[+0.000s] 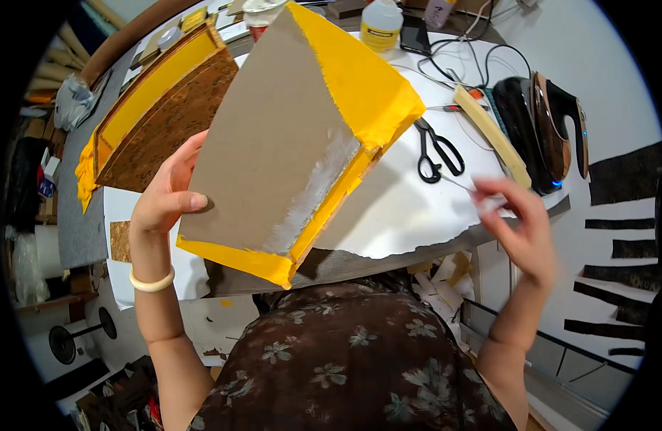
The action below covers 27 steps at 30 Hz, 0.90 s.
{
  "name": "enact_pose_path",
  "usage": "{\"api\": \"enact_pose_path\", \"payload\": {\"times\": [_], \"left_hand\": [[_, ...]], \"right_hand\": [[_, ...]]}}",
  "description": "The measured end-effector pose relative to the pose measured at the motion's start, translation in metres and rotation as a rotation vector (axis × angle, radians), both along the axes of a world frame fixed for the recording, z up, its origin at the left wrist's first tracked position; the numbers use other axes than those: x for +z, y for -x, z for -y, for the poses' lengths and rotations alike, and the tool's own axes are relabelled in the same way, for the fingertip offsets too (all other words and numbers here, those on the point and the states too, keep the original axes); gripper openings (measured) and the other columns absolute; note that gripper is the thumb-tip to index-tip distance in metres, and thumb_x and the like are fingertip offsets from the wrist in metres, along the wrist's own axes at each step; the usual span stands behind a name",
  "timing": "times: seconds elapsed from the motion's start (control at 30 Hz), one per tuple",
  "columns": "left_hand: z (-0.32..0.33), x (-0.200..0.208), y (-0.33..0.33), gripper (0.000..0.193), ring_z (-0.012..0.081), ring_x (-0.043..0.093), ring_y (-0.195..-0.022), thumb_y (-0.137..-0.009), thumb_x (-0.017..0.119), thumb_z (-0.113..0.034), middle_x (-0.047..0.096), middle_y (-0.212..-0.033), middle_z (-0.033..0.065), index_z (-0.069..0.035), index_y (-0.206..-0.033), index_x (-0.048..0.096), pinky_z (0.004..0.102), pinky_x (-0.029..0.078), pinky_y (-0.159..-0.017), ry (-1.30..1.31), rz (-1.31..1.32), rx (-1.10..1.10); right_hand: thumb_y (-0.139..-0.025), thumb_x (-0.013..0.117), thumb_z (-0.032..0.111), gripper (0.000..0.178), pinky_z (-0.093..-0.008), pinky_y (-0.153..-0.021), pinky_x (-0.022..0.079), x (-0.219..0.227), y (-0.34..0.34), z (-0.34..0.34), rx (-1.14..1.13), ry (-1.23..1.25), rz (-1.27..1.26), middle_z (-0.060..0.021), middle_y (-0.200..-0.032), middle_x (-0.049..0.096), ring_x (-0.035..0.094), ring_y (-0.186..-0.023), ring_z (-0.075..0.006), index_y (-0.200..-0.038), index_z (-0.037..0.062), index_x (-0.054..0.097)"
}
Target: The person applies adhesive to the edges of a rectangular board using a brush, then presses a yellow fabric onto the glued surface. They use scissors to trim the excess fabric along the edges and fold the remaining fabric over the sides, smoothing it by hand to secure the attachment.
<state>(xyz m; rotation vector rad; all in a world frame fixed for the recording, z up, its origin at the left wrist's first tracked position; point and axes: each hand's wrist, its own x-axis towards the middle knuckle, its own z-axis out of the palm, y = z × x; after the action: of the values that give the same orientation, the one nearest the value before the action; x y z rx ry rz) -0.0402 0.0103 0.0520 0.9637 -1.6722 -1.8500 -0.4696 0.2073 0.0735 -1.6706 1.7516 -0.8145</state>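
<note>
My left hand (166,190) grips a grey board panel (266,136) by its left edge, thumb on its face. The panel is tilted up above the table. Yellow fabric is folded over its top right, right and bottom edges, and a whitish wet-looking smear (313,194) runs along the lower right border. To the right, my right hand (521,226) is apart from the panel, blurred, its fingers pinched on something small and pale that I cannot make out. Close to it, black-handled scissors (439,152) lie on white paper (388,223).
A curved brown cork-patterned piece with yellow lining (166,108) stands at the left. Along the right lie a pale yellow bar (492,136) and an upright iron (553,133) with a lit blue light. A bottle (381,29), a phone (415,36) and cables are at the back.
</note>
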Motion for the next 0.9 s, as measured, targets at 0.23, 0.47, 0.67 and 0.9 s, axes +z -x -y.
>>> {"api": "enact_pose_path", "payload": {"times": [0.23,0.47,0.67,0.9], "left_hand": [[0.018,-0.013,0.015,0.102,0.0215,0.05,-0.131,-0.063,0.082,-0.03,0.052,-0.142,0.0136,0.004,-0.147,0.037,0.0332,0.033,-0.114,-0.176,0.009,-0.111],[0.002,-0.034,-0.019,0.067,0.021,0.065,-0.11,-0.081,0.067,-0.029,0.062,-0.127,0.0192,0.008,-0.135,0.051,0.0296,0.051,-0.095,-0.423,-0.098,0.187],[-0.027,-0.014,0.016,0.049,0.0213,0.067,-0.107,-0.092,0.055,-0.024,0.066,-0.123,0.0178,0.006,-0.13,0.057,0.0295,0.053,-0.092,-0.499,-0.305,0.524],[-0.033,-0.019,0.016,0.05,0.0217,0.067,-0.107,-0.093,0.055,-0.028,0.066,-0.123,0.017,0.006,-0.128,0.058,0.0297,0.053,-0.093,-0.552,-0.345,0.489]], "right_hand": [[-0.086,0.064,-0.002,0.069,-0.0299,-0.093,0.052,-0.049,-0.053,0.092,0.089,0.157,0.968,-0.0146,-0.132,0.053,0.057,-0.113,-0.0197,-0.147,0.0043,0.032],[-0.086,0.063,-0.003,0.032,-0.0259,-0.084,0.055,-0.051,-0.061,0.121,0.08,0.327,0.614,-0.0079,-0.118,0.058,0.06,-0.104,-0.0141,-0.118,0.0019,0.064],[-0.086,0.068,0.005,0.016,-0.0221,-0.074,0.053,-0.034,-0.052,0.137,0.112,0.346,0.392,-0.0029,-0.11,0.059,0.06,-0.094,-0.0099,-0.1,0.0059,0.074],[-0.09,0.069,0.01,0.035,-0.0248,-0.084,0.055,-0.011,-0.027,0.151,0.348,0.238,0.254,-0.0068,-0.119,0.059,0.059,-0.101,-0.0116,-0.125,0.0066,0.065]]}}
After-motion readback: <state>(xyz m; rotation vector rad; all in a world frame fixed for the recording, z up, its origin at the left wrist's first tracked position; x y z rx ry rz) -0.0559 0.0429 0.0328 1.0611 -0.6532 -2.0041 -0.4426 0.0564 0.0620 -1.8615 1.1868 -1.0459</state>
